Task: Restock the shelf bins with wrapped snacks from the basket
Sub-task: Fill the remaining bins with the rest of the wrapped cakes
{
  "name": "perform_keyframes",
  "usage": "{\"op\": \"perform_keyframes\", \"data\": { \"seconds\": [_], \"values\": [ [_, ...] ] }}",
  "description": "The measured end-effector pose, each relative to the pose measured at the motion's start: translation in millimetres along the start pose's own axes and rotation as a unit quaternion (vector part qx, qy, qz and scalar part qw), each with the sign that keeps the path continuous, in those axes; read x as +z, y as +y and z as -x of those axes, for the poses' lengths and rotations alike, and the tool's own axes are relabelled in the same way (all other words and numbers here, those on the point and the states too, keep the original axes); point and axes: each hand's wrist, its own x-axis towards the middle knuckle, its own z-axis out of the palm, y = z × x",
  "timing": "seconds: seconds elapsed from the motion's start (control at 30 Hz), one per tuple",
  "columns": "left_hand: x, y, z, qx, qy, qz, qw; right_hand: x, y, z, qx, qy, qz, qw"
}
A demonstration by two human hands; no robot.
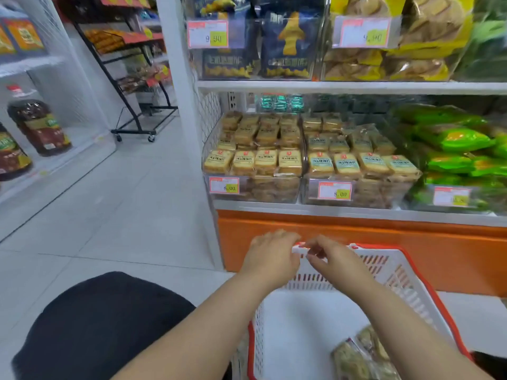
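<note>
Low in the middle of the frame, both hands meet at the far rim of a white basket [395, 272] with red trim. The left hand [270, 255] lies over the rim's left end with its fingers curled downward; whether they close on the rim cannot be told, since the fingertips are hidden behind the hand. The right hand [333, 256] pinches the white rim between thumb and bent fingers, just beside the left hand. In the lower right corner, inside the basket, lie a few wrapped snacks [362, 355] in clear film with greenish-brown contents, partly hidden by the right forearm. Above the hands, past an orange base panel [397, 242], stands the lower shelf with clear bins: the left bin [252, 187] is filled with rows of yellow-labelled wrapped cakes, the middle bin [356, 193] with similar packets bearing pale blue-green labels, and a third bin [452, 196] at the right edge holds bright green bags. Each bin front carries a price tag. The upper shelf holds dark blue snack bags [285, 42] and yellow bags [397, 50]. At lower left is a dark-clothed knee [96, 325] over the pale tiled floor [123, 215].
</note>
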Motion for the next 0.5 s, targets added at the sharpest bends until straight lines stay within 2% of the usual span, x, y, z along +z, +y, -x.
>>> {"op": "perform_keyframes", "data": {
  "seconds": [0.17,0.3,0.43,0.5],
  "values": [
    [74,16,27,-0.021,-0.076,0.087,0.993,24,77,36,0.086,-0.084,0.077,0.990],
    [118,17,39,-0.043,-0.139,0.139,0.980,39,132,60,0.175,-0.150,0.073,0.970],
    [151,20,40,-0.049,-0.187,0.136,0.972,56,169,71,0.253,-0.229,0.082,0.936],
    [160,21,36,-0.046,-0.199,0.133,0.970,69,179,70,0.253,-0.278,0.099,0.921]
  ]
}}
